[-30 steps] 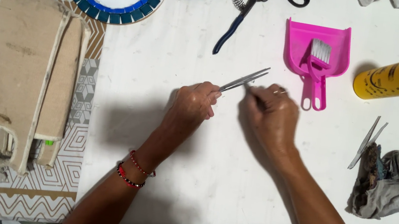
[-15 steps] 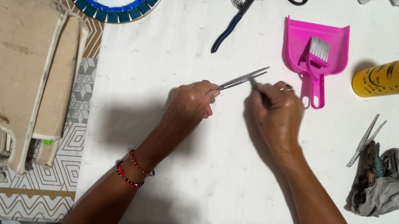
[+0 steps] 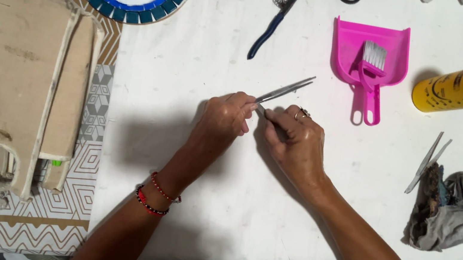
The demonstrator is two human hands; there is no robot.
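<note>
Left hand (image 3: 226, 117) pinched shut on metal tweezers (image 3: 285, 89), tips angled up and away over the white tabletop (image 3: 191, 70). Right hand (image 3: 296, 142) just beside, fingers (image 3: 274, 118) closed near the tweezers' rear end; whatever held, too small to tell. Best kept low, wrists braced, pressure light.
</note>
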